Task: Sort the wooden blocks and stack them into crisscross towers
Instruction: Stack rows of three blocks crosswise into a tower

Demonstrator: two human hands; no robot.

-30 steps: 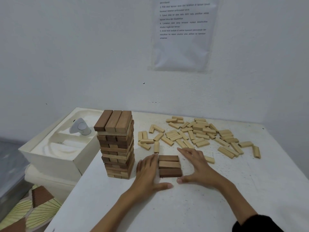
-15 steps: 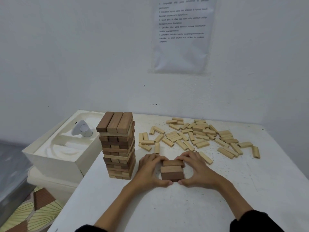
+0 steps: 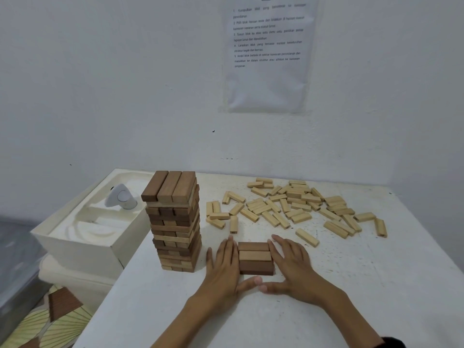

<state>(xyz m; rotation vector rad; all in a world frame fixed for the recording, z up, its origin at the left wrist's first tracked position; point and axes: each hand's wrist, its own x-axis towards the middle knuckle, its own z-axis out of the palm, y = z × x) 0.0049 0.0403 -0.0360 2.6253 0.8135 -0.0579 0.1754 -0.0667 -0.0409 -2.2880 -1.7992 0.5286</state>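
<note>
On white table (image 3: 351, 285), left hand (image 3: 222, 267) and right hand (image 3: 292, 264) flat-fingered against three-block row (image 3: 254, 257), wall notice (image 3: 268, 54) illegible.

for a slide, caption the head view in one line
Left hand and right hand press the ends of three wooden blocks beside a crisscross tower.

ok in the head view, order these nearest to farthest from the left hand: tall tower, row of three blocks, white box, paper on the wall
1. row of three blocks, right beside the left hand, on its right
2. tall tower, just left of it
3. white box, beyond the table's left edge
4. paper on the wall, far back
</note>
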